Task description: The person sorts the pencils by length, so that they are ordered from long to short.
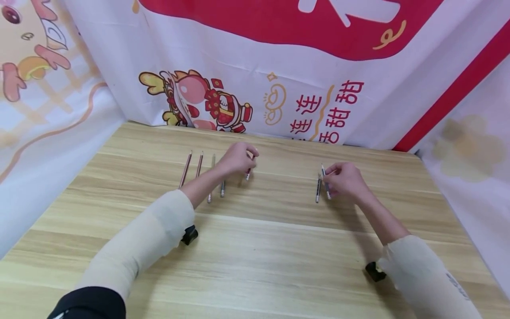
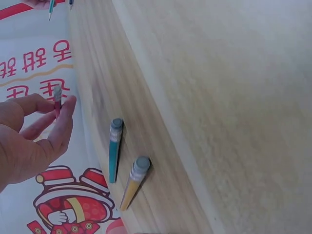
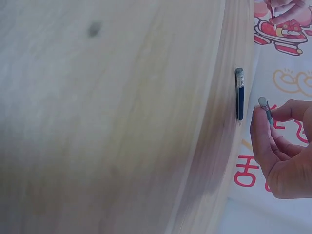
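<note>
My left hand (image 1: 239, 158) pinches a red pencil (image 2: 57, 100) between thumb and fingers, its eraser end toward me. To the left of that hand, a teal pencil (image 2: 114, 151) and a yellow pencil (image 2: 133, 184) lie on the table, partly behind the forearm in the head view. Two reddish pencils (image 1: 185, 169) lie farther left, tips pointing away. My right hand (image 1: 345, 179) holds a green pencil (image 3: 265, 109) by thumb and fingertips. Just left of it lies a dark blue pencil (image 3: 240, 97), roughly parallel to the held one.
The wood-grain table (image 1: 255, 257) ends at a white and red printed cloth (image 1: 239, 53) hanging behind it. Similar cloth (image 1: 470, 177) hangs along the right side. Black wrist-camera mounts (image 1: 190, 235) show beneath the beige sleeves.
</note>
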Tool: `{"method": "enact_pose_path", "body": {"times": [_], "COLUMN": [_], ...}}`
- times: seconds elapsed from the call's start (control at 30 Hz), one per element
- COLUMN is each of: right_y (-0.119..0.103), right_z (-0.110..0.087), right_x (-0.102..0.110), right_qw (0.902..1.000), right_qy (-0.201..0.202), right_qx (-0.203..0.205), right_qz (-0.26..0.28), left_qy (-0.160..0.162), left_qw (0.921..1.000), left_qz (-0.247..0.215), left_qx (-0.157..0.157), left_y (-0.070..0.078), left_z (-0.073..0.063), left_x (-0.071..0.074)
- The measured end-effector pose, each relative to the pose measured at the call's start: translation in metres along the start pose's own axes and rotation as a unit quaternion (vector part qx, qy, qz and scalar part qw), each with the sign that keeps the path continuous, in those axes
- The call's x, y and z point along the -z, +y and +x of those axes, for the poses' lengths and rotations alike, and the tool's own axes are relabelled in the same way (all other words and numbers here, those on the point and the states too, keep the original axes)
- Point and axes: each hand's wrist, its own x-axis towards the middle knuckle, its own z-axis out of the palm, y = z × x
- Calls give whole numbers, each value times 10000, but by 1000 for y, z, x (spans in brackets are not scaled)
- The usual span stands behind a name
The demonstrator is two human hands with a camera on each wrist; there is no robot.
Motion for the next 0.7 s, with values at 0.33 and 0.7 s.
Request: {"method": "enact_pose_path", "body": {"times": [0.33,0.7], "right_y": [-11,-21], "right_z": [2,4], "right_x": [-8,-20], "right_qw": [9996,9984], "right_qy": [-167,-338], "right_qx": [14,55], "right_qz": [247,459], "left_qy": [108,173], "left_qw": [9998,9990], "left_qz": [78,-154], "left_qx": [115,383], "left_y": [-6,-13], "left_z": [-4,-9], "left_x": [8,14]}}
